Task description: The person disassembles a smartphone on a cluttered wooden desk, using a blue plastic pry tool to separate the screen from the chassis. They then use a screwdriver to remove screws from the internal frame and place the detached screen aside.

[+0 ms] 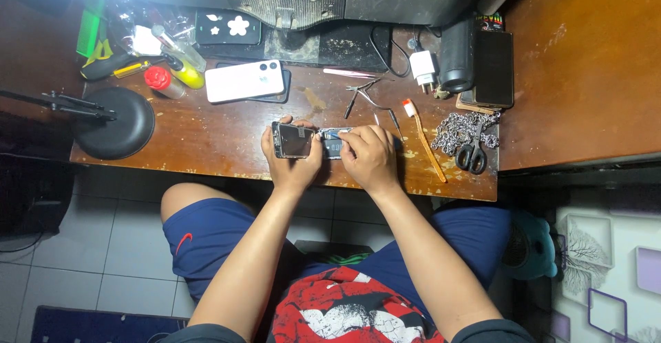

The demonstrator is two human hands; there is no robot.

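On the worn wooden desk my left hand grips a dark phone screen panel, lifted and folded to the left. Beside it lies the opened phone body with its blue inner parts showing. My right hand rests on the body's right side with its fingers curled over it. Whether a small tool sits between those fingers is hidden.
A white phone lies behind my hands, with tweezers, an orange-handled brush, scissors on a metal chain, a white charger and a dark phone to the right. Lamp base, bottles and screwdrivers stand at left.
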